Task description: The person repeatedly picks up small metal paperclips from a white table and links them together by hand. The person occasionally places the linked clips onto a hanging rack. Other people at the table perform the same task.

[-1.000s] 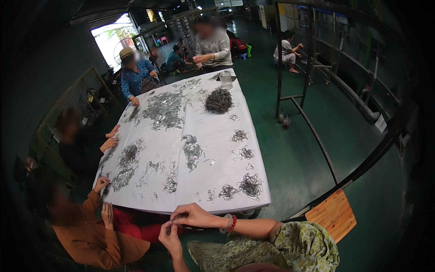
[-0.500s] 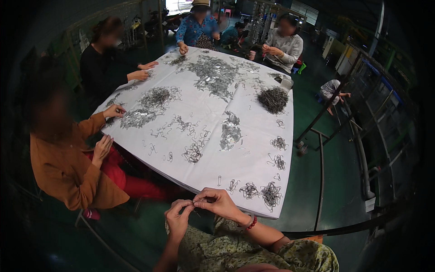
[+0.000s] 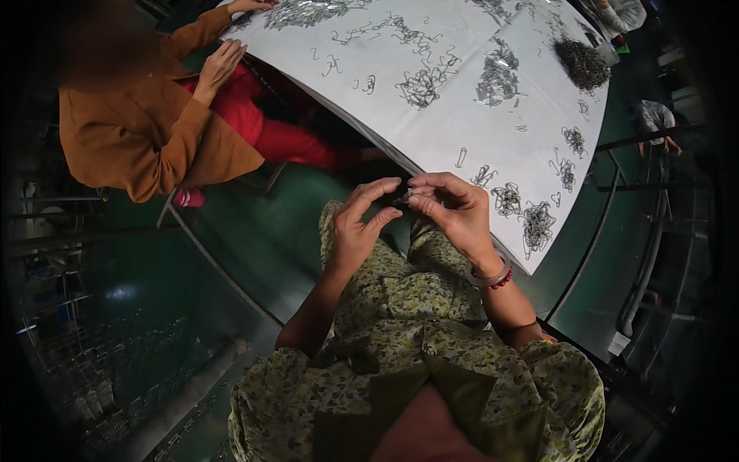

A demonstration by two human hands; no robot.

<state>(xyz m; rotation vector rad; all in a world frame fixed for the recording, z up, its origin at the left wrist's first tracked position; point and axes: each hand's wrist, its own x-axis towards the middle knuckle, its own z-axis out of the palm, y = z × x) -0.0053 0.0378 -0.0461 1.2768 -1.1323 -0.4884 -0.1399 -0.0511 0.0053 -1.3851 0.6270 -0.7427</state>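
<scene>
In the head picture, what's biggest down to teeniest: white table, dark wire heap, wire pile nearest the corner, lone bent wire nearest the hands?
1. White table
2. Dark wire heap, even though it's farther away
3. Corner wire pile
4. Lone bent wire

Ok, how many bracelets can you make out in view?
2, both at the wrist of the wearer's right hand: a pale bangle and, beside it on the elbow side, a red bead bracelet. Others may be hidden under the co-worker's brown sleeves.
</scene>
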